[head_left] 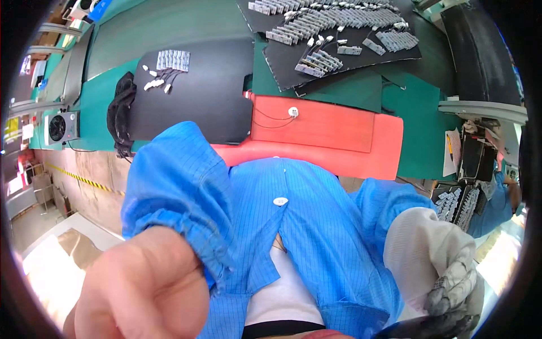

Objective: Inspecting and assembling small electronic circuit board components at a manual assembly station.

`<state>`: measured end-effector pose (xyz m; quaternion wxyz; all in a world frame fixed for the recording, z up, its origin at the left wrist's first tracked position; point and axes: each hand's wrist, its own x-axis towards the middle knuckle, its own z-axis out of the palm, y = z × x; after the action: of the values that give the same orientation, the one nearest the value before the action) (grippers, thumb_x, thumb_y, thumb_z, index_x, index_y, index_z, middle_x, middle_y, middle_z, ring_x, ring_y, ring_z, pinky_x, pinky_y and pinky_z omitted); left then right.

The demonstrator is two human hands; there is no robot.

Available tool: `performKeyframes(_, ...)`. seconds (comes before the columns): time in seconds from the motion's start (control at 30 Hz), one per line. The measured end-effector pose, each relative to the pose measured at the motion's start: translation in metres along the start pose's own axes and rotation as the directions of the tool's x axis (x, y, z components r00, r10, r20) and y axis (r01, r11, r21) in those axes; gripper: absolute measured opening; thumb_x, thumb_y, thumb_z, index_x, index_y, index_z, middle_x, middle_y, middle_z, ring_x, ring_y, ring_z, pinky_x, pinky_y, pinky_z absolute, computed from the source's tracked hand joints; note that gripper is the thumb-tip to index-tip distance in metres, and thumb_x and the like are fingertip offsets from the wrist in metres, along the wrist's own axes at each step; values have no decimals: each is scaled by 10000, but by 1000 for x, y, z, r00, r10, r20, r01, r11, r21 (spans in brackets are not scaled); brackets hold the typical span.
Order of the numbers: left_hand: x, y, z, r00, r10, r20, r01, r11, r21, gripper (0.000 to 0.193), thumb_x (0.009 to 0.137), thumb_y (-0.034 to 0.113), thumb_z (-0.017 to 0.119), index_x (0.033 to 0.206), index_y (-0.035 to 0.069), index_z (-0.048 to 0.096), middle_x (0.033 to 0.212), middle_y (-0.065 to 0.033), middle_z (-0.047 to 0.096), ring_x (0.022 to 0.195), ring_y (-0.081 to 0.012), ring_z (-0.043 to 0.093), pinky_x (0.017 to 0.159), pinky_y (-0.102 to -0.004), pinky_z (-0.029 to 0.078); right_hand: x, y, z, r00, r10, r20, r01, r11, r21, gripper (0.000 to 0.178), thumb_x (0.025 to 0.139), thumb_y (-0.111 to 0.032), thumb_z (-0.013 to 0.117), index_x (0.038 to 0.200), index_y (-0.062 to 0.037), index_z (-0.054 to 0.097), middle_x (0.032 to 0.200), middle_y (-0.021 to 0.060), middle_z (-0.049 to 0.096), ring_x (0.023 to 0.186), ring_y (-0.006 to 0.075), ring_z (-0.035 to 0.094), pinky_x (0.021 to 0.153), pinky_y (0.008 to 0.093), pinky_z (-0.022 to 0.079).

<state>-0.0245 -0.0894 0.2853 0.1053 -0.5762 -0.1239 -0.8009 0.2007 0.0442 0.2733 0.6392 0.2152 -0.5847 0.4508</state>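
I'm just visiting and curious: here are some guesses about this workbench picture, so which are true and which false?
1. The right hand wears a white and grey glove. True.
2. The left hand is gloved too. False: it is bare, closed in a loose fist.
3. A red mat lies on the bench in front of the person. True.
4. The black mat at the top is bare. False: rows of small grey parts lie on it.
5. The person wears a blue smock. True.
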Motion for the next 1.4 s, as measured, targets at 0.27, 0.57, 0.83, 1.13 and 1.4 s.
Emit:
performKeyframes(0.27, -19, -12, 14, 983, -62, -174, 35, 987, -157, 103, 787, 57, 616, 855, 126, 650, 841, -16, 590, 800, -103, 534, 765, -281, 515, -75, 107, -38, 922, 370, -114, -315, 548, -775, 228, 865, -37, 558, 1086, -10, 610, 1009, 128, 628, 803, 242, 634, 714, 334, 542)
performKeyframes(0.57, -123, -61, -50, 187, -982, -29, 890, 157, 428, 207, 828, -66, 559, 1031, -39, 586, 903, -92, 609, 821, -154, 606, 752, -260, 487, -207, 219, -84, 842, 539, -7, -23, 24, -999, 290, 607, -186, 795, 881, -227, 708, 1212, 77, 526, 1205, 318, 396, 986, 383, 390)
performKeyframes(0.83, -205, -116, -51, 341, -940, 20, 696, 266, 666, 377, 757, -18, 666, 1113, 100, 622, 894, -85, 545, 788, -190, 583, 704, -282, 499, -164, 153, -60, 374, 926, 51, -823, 357, -442, 191, 731, -17, 711, 916, -35, 664, 967, 93, 624, 740, 161, 635, 628, 280, 532)
performKeyframes(1.13, -271, -121, -50, 101, -989, 105, 799, 143, 584, 172, 757, 9, 693, 925, -4, 660, 871, -98, 611, 777, -178, 622, 704, -277, 504, -182, 123, -76, 64, 953, -296, -872, 197, 448, 271, 859, -97, 586, 1097, 31, 560, 1028, 128, 632, 807, 184, 641, 708, 272, 518)
performKeyframes(1.4, -290, -110, -46, 206, -979, 0, 801, 169, 574, 145, 759, -13, 683, 901, -16, 656, 855, -102, 647, 786, -165, 630, 704, -262, 509, -191, 107, -75, 189, 941, -280, -980, 164, -108, 333, 776, 49, 637, 1102, -2, 586, 1124, 162, 613, 878, 174, 630, 703, 256, 505)
